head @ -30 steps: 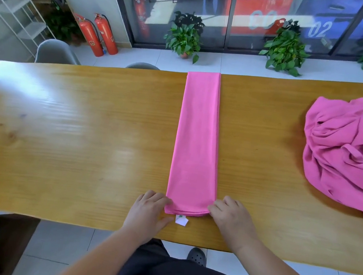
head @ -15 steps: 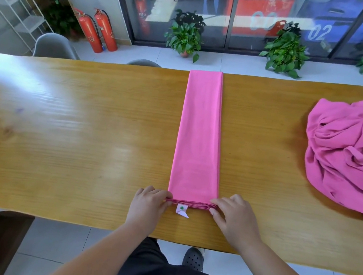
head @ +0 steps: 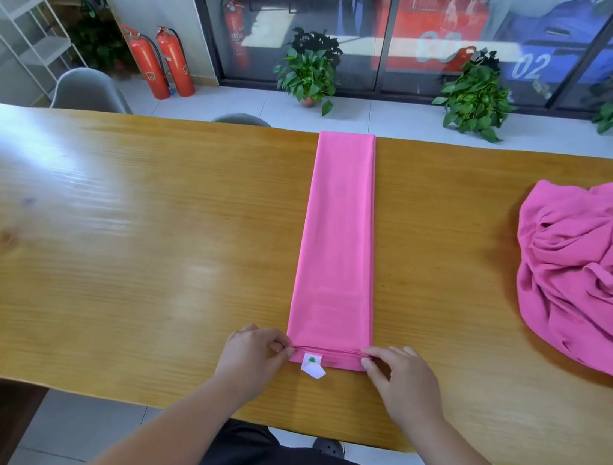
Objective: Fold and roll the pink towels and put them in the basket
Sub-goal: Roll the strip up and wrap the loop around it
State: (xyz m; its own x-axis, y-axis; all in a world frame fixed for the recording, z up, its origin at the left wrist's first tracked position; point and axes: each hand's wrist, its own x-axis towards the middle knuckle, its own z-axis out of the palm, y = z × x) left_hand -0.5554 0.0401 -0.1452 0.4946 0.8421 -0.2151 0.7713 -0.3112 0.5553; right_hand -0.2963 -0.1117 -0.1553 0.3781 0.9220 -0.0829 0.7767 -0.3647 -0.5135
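A pink towel (head: pixel 339 237), folded into a long narrow strip, lies across the wooden table (head: pixel 118 245) from the far edge to the near side. Its near end is turned over into a short first fold, and a white label (head: pixel 312 367) sticks out beneath it. My left hand (head: pixel 254 355) pinches the left corner of that turned end. My right hand (head: pixel 400 379) pinches the right corner. A crumpled heap of pink towels (head: pixel 597 281) sits at the table's right end. No basket is in view.
Two grey chairs (head: pixel 84 90) stand behind the far left edge of the table. Beyond it are red fire extinguishers (head: pixel 159 65), potted plants (head: pixel 311 71) and a white shelf rack (head: pixel 23 19).
Both hands lifted the towel's near end and turned it over away from me, starting a roll. The white label now shows more fully.
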